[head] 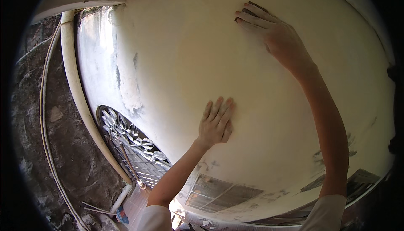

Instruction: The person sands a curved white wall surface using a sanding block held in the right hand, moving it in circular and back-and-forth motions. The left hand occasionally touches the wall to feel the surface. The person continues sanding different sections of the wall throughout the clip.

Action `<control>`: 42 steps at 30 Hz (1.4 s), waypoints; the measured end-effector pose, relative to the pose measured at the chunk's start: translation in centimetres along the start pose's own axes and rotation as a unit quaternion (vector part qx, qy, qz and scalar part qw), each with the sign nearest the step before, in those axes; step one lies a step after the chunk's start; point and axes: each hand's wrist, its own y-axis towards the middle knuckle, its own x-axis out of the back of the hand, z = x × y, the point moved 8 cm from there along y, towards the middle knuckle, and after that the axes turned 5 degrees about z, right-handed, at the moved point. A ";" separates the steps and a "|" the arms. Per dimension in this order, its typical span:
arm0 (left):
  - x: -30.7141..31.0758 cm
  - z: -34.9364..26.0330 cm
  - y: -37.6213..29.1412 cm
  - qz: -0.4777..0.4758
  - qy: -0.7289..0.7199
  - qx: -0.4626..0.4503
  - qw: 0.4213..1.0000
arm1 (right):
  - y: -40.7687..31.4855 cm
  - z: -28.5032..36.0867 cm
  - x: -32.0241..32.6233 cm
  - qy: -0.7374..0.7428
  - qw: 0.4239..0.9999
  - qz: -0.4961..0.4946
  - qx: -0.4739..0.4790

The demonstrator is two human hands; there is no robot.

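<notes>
A pale plastered wall (176, 57) fills most of the view before me. High on it, my right hand (271, 30) is stretched out, fingers flat over a thin dark piece of what looks like sandpaper (259, 6), pressed to the surface. Only the dark edges of that piece show around the fingers. Lower and to the left, my left hand (216, 122) rests palm down on the wall with its fingers a little apart and nothing in it. Whitish dust coats both hands.
Left of the wall runs a long pale pipe (71, 67), with thin cables (44, 105) beside it on rough dark ground or masonry (69, 136). Below are an ornate metal grille (132, 136), a barred window or vent (221, 193) and a tiled floor (135, 202). Dark patches mark the wall.
</notes>
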 end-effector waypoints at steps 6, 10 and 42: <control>0.0 0.0 -0.1 0.001 0.025 0.006 1.000 | -1.7 -1.2 2.1 -0.039 0.999 -0.007 -0.010; -0.2 0.3 -0.1 -0.003 0.019 0.001 1.000 | 0.5 2.1 -1.3 -0.077 0.996 -0.030 0.040; -4.1 -1.0 -12.6 -0.028 0.071 0.254 0.964 | 5.0 10.7 -6.5 -0.076 0.995 -0.060 -0.003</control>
